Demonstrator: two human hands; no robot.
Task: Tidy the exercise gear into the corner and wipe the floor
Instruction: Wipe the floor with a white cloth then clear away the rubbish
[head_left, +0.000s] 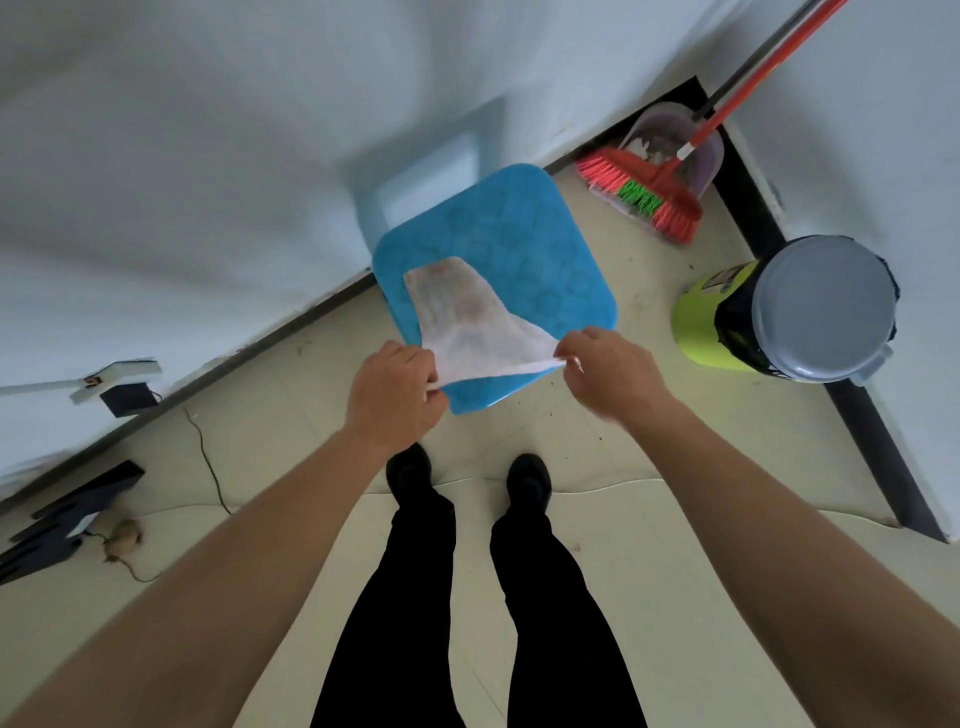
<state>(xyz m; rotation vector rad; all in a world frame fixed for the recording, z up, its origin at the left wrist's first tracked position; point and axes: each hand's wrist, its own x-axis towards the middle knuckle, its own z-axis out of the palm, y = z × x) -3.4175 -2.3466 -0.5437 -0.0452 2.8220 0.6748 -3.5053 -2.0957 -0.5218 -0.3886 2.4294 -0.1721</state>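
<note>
Itemised, as we found them.

Wipe (467, 322): one. Hands: two, our left hand (395, 395) and our right hand (608, 369). Stool (545, 244): one, blue plastic, with a square seat and rounded corners, standing against the wall (182, 182). Broom (644, 195): one, with a red head, pink and green bristles and a red handle. Dustpan (667, 127): one, pale clear plastic with scraps inside, the broom head lying across its mouth. Bin (826, 306): one, with a lime-green body, black liner and closed grey lid, at the right wall. Shoes (410, 467): two, black, side by side on the cream floor (649, 519), just short of the stool. Cable (208, 462): one, thin and dark, trailing over the floor at the left.

Condition of the wipe: white, thin, limp and crinkled. Brownish-grey soiling showed on its far half, heaviest near the far edge. It was widest at the near edge and tapered toward the far end.

Position of the wipe: we held it stretched between both hands, over the near half of the stool seat. Our left hand pinched the near left corner between thumb and curled fingers. Our right hand pinched the near right corner at the fingertips, where the sheet was drawn into a thin strip. From both hands the sheet ran forward, away from our body. We could not tell whether its far end rested on the seat or hung just above it.
</note>
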